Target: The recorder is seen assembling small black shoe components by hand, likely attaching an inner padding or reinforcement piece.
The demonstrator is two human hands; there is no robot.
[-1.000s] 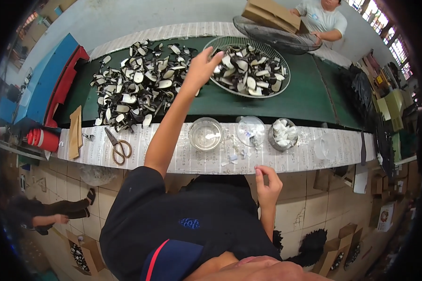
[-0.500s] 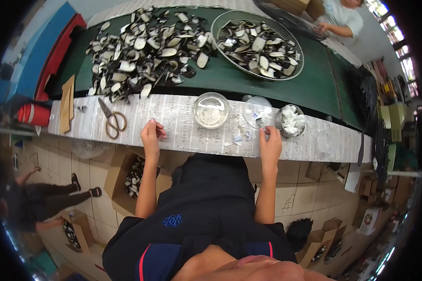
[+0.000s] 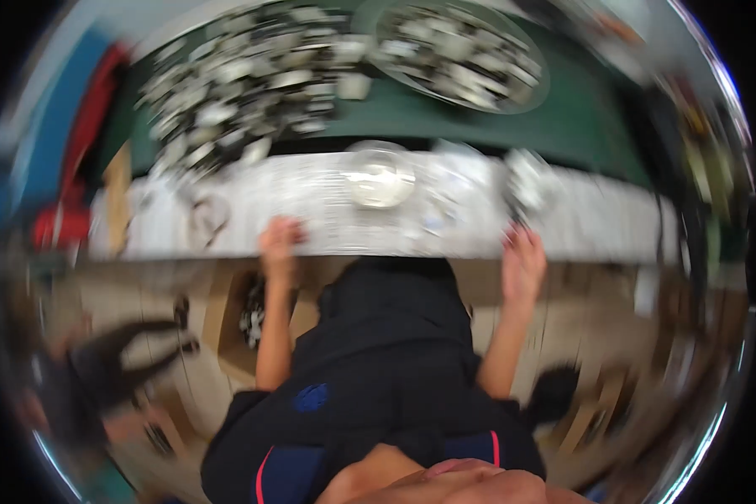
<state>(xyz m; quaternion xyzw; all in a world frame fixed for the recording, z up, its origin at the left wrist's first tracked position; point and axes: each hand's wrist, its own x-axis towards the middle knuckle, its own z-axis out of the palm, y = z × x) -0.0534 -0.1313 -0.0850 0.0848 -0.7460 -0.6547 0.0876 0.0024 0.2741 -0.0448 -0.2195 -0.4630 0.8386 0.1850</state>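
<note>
Motion blurs the whole head view. My left hand hovers at the near edge of the paper-covered bench, its fingers bent but smeared. Farther right, my right hand is just below a round container of crumpled white pieces. Its fingertips are close to or touching the container's near side; whether anything is between them is unclear. A clear round bowl with pale contents stands between my hands. Right of it lies a clear shallow dish with small scraps nearby.
Scissors and a brown strip lie at left, near a red container. Beyond, black-and-white curved pieces are heaped on a green surface, more in a round basket. Another person is at lower left.
The view has shifted and blurred. My right hand has moved right, from the shallow dish to below the container of white pieces. My left hand stays near the bench edge.
</note>
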